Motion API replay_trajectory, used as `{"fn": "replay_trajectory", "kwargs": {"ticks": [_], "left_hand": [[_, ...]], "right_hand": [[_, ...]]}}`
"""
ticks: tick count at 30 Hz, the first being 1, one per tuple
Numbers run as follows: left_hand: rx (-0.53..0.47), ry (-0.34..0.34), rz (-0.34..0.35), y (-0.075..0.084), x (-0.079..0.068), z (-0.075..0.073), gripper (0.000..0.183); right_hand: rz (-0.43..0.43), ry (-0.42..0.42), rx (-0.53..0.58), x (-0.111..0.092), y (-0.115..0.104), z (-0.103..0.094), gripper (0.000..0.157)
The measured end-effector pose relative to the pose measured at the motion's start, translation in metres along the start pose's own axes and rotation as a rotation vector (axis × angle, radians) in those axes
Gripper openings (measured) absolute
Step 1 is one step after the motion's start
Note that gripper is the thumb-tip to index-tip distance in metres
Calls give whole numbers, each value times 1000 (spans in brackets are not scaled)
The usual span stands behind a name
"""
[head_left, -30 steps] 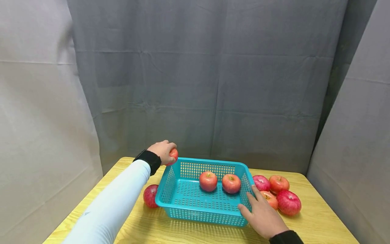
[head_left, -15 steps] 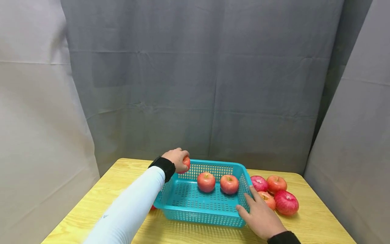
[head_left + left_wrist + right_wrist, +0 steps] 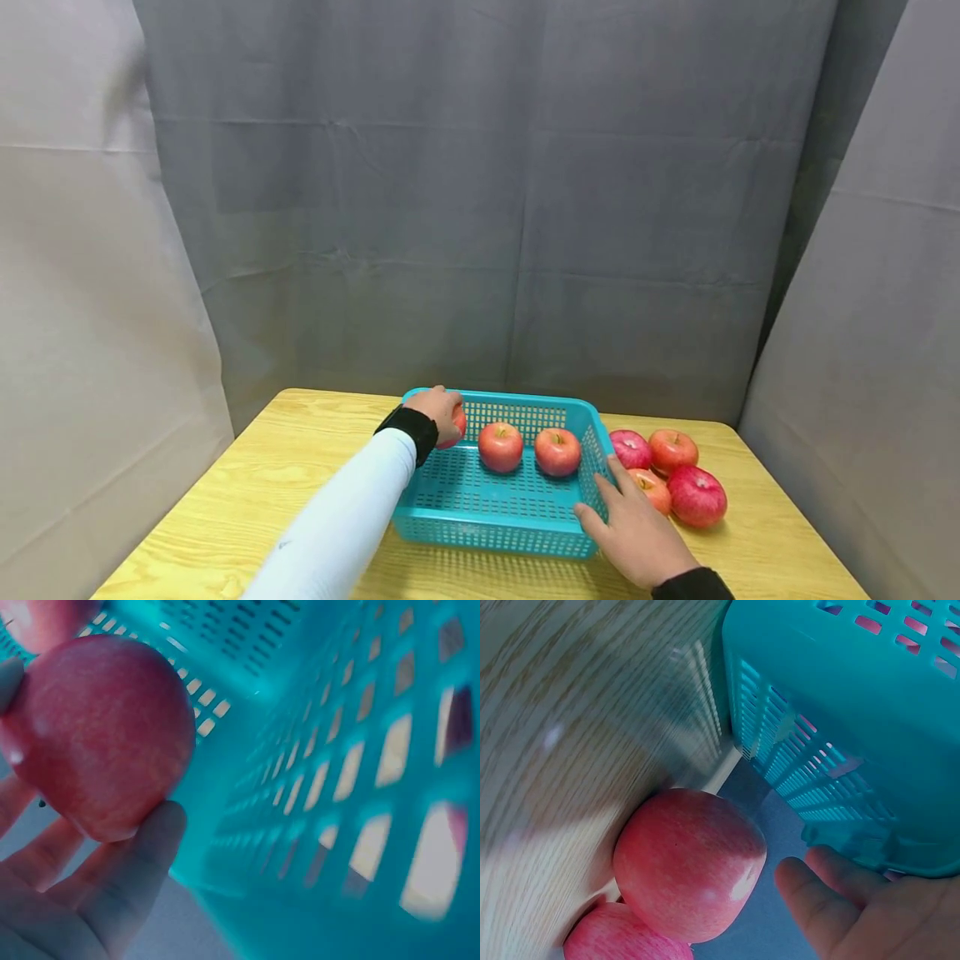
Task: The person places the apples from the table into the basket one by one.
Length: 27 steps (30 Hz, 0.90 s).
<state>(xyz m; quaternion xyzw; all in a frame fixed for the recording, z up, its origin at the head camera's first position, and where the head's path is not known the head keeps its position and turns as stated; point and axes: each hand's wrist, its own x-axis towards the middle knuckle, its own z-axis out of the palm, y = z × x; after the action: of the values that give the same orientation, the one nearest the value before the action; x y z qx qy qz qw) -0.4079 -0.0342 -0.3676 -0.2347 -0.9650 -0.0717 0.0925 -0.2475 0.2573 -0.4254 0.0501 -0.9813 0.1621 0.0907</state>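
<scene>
My left hand holds a red apple by its fingertips, inside the far left corner of the turquoise basket. In the left wrist view the thumb and fingers curl round the apple. Two more apples stand side by side in the basket: a middle apple and a right-hand apple. My right hand rests at the basket's right rim, its fingers fairly straight. Whether the held apple touches the basket floor is hard to tell.
Several apples cluster on the wooden table just right of the basket. Through the basket holes in the left wrist view shows a dark red patch. A grey cloth hangs behind the table.
My left hand has carried its apple from beyond the basket's left rim rightward, then down into the basket. The left arm now hides the apple left of the basket. The right hand keeps its place.
</scene>
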Motion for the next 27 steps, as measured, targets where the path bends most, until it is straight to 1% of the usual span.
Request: {"fn": "replay_trajectory", "kwargs": {"ticks": [7, 11, 13, 18, 23, 27], "left_hand": [[23, -11, -54, -10, 8, 30, 44], [16, -16, -80, -13, 13, 39, 48], [12, -20, -92, -13, 14, 41, 51], [-8, -14, -106, -8, 9, 37, 52], [-1, -17, -88, -5, 3, 34, 44], [39, -19, -72, -4, -2, 32, 41]], "right_hand": [[7, -6, 7, 0, -1, 1, 91], [18, -18, 11, -2, 0, 0, 92], [21, -16, 9, -2, 0, 0, 92], [20, -9, 10, -1, 0, -1, 92], [22, -8, 4, -2, -1, 0, 92], [22, -10, 5, -2, -2, 1, 92]]}}
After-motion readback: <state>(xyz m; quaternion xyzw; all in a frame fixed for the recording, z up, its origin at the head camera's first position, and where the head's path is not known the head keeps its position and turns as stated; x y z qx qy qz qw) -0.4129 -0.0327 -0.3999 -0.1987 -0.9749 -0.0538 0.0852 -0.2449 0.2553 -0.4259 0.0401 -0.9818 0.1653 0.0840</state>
